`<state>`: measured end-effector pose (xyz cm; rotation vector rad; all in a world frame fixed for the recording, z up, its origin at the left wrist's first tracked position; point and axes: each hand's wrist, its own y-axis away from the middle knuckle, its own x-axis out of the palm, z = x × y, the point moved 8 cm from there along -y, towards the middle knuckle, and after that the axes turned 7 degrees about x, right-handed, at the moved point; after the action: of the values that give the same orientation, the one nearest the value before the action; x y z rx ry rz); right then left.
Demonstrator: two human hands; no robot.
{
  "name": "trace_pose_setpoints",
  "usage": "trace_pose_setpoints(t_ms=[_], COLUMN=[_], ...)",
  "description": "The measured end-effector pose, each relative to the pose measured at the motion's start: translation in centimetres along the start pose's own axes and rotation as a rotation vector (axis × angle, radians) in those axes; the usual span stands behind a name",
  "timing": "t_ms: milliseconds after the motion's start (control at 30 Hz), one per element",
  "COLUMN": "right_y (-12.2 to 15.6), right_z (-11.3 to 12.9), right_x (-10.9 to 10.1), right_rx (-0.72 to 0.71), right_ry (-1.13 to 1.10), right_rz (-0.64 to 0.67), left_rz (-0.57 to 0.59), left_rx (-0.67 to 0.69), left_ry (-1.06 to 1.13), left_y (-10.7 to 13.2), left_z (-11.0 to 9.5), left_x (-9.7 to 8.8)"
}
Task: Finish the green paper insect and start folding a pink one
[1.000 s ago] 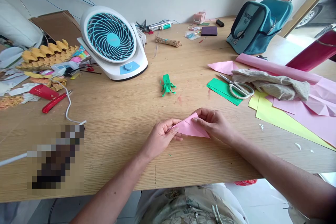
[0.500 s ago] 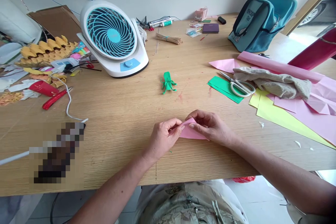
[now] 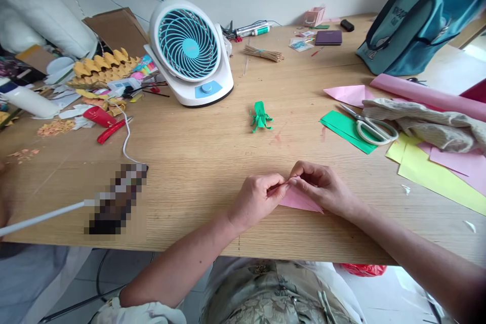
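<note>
Both hands pinch one small folded sheet of pink paper just above the near part of the table. My left hand is closed on its upper left edge, thumb against the forefinger. Fingertips of my right hand meet the left ones at the paper's top corner, also closed. The lower part of the sheet hangs visible below the fingers; the pinched edge is hidden. Beyond the hands lies a green folded-paper figure with thin curled legs.
A fan stands back left, near paper scraps and a red knife. On the right, scissors rest on green paper, beside a grey cloth and yellow paper. A teal bag stands behind.
The view has swung left, so things appear further right. My fingertips have come together at the paper's top corner, covering the edge that showed between them.
</note>
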<state>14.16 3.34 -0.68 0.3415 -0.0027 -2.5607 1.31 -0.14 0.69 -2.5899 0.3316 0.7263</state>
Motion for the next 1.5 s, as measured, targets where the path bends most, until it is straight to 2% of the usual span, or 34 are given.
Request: trace_pose_setpoints(t_ms=[400,833,1067,1300,1500], right_y=[0.0,-0.7,-0.5,-0.7,-1.0], right_z=[-0.1,-1.7,-1.0,-1.5,-1.5], right_x=[-0.5,-1.4,-0.4,-1.1,-2.7], right_rx=[-0.013,0.185,0.204,0.231,0.191], right_ry=[0.040,-0.291,-0.107,-0.160,-0.143], right_rz=[-0.031,-0.049,0.048,-0.013,-0.123], left_rz=[0.050,0.049,0.029,0.174,0.181], left_rx=[-0.084,-0.205,-0.277,-0.422,-0.450], left_ry=[0.022,0.129,0.203,0.454,0.441], left_y=[0.0,-0.1,-0.1,0.4,0.4], left_z=[0.5,1.7,2.1,2.7,3.2], left_x=[0.3,-0.5,-0.3,1.1,0.1])
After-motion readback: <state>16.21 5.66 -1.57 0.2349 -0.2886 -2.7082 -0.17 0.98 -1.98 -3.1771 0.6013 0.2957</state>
